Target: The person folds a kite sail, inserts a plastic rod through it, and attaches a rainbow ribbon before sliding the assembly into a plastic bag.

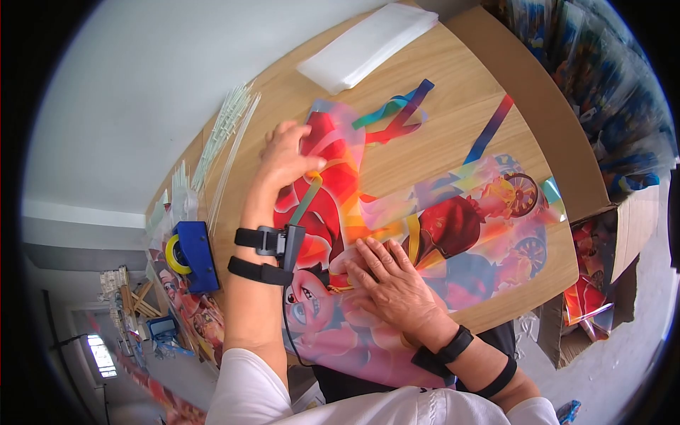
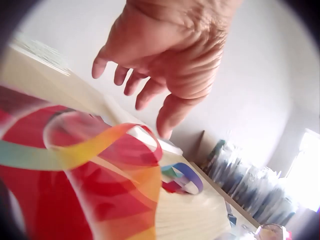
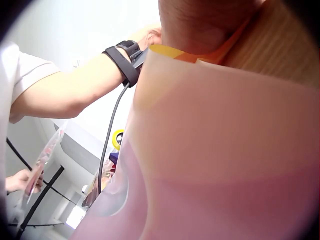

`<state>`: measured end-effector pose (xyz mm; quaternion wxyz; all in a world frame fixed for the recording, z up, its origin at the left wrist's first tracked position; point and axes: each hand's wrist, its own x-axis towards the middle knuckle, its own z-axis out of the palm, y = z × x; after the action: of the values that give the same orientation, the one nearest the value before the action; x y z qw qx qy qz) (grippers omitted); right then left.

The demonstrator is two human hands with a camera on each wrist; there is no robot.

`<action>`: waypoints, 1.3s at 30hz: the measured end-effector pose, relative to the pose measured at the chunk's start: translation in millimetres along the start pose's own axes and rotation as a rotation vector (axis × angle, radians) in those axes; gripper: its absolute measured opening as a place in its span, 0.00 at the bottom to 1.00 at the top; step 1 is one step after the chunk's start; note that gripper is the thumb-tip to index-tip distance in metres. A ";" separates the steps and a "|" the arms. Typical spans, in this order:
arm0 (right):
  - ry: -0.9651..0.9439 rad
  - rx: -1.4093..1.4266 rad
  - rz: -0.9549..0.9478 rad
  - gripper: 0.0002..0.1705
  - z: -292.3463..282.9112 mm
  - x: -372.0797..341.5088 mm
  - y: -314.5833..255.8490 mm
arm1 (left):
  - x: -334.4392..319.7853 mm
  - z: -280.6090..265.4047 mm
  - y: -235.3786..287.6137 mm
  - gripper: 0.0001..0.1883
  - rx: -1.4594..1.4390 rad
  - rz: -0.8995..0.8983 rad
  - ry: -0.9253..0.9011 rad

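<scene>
A thin printed sheet (image 1: 333, 184) with a red and orange cartoon figure lies across the wooden table. My right hand (image 1: 393, 283) rests flat on it, fingers spread, near the figure's middle. Over the sheet's left side is my left hand (image 1: 287, 156), its fingers loosely bent and nothing in them. The left wrist view shows that hand (image 2: 170, 55) hanging above the sheet, with a rainbow ribbon (image 2: 87, 152) looping below the fingers. More coloured ribbon (image 1: 397, 110) curls on the table beyond. In the right wrist view the sheet (image 3: 230, 135) fills most of the picture.
A stack of white film (image 1: 368, 46) lies at the table's far end. Thin white rods (image 1: 227, 120) line the left edge, near a blue tape dispenser (image 1: 198, 258). Cardboard boxes (image 1: 538, 106) with wrapped goods stand at right. Another person's hand (image 3: 22, 180) shows behind.
</scene>
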<state>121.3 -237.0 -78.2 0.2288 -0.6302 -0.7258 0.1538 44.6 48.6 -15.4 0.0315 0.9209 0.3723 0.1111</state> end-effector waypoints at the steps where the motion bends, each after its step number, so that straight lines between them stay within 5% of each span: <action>1: 0.000 -0.005 -0.002 0.40 -1.0 0.1 -0.5 | 11.3 -0.1 11.7 0.35 -0.132 -0.066 -0.079; 8: -0.001 -0.011 0.002 0.39 0.3 0.3 -0.2 | 80.0 64.5 92.2 0.32 -0.128 0.047 0.013; 12: 0.003 -0.038 0.001 0.39 0.2 0.0 0.9 | 111.9 93.0 85.4 0.14 -0.090 0.091 0.179; 14: 0.010 -0.016 -0.003 0.38 2.3 0.3 1.1 | 116.7 85.1 64.2 0.08 -0.578 -0.027 0.422; 18: 0.036 0.019 0.008 0.38 1.1 0.3 0.5 | 75.9 49.3 40.0 0.03 -1.182 -0.395 0.628; 23: 0.016 -0.024 -0.001 0.40 -0.3 0.1 -0.1 | 13.6 36.3 7.1 0.13 -1.639 -0.762 0.632; 30: 0.035 0.022 0.002 0.41 4.0 -0.4 -1.0 | -35.1 34.2 -22.4 0.17 -1.420 -1.096 0.721; 36: 0.034 -0.031 0.003 0.40 2.1 0.4 -2.1 | -55.8 40.1 -18.1 0.17 -1.378 -1.037 0.695; 39: 0.027 -0.040 0.009 0.40 2.4 1.0 -3.3 | -56.8 43.8 -14.2 0.08 -1.454 -0.944 0.468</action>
<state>117.2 -236.3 -78.3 0.2253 -0.6401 -0.7227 0.1316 5.3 20.6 -70.3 0.5724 0.3785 0.5467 0.4799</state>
